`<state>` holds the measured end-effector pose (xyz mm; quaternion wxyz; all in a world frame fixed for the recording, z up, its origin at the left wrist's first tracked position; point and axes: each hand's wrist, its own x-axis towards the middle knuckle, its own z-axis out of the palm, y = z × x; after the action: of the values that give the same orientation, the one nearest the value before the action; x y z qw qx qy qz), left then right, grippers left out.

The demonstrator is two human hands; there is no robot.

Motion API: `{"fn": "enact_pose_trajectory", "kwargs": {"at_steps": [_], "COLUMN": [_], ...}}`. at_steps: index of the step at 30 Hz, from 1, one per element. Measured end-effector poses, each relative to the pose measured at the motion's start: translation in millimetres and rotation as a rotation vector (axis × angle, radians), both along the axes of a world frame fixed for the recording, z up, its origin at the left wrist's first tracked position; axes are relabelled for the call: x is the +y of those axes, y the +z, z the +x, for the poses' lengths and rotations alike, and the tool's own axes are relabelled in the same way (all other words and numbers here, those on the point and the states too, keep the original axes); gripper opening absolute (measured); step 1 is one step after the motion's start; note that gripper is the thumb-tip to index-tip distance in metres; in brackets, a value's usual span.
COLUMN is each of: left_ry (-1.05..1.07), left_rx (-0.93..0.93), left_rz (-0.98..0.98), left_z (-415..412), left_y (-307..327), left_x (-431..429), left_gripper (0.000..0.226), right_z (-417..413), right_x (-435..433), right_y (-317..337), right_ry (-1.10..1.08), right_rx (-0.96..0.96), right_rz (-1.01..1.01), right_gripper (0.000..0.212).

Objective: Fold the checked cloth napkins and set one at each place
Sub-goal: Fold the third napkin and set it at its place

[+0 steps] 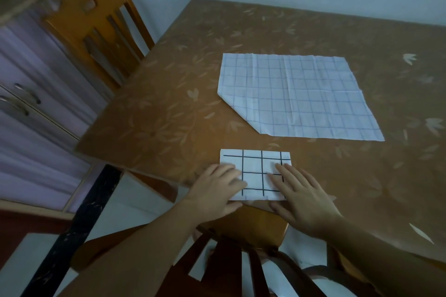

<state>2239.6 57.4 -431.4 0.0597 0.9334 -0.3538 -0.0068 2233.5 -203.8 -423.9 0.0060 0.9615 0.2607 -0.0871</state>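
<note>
A folded white napkin with dark check lines lies as a small rectangle at the near edge of the table. My left hand rests flat on its left side, fingers spread. My right hand presses flat on its right side and near corner. Neither hand grips it. Farther back lies a larger white napkin with fine blue checks, spread flat with its near-left corner folded in.
The table has a brown leaf-patterned cover. A wooden chair stands at the table's left side, and another chair is tucked under the near edge below my hands. Purple cabinets line the left wall.
</note>
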Motion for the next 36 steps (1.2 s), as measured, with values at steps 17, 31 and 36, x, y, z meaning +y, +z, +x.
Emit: {"fn": "enact_pose_trajectory", "kwargs": {"at_steps": [17, 31, 36], "left_ry": [0.121, 0.135, 0.066], "left_rx": [0.058, 0.088, 0.103], "left_rz": [-0.097, -0.09, 0.102], "left_z": [2, -1, 0], "left_y": [7, 10, 24], "left_x": [21, 3, -6], "left_gripper": [0.015, 0.022, 0.023], "right_z": [2, 4, 1], "right_x": [18, -5, 3], "right_y": [-3, 6, 20], "right_ry": [-0.055, -0.052, -0.086], "right_rx": [-0.042, -0.079, -0.002], "right_rz": [0.254, 0.211, 0.136], "right_gripper": [0.015, 0.004, 0.024]}}
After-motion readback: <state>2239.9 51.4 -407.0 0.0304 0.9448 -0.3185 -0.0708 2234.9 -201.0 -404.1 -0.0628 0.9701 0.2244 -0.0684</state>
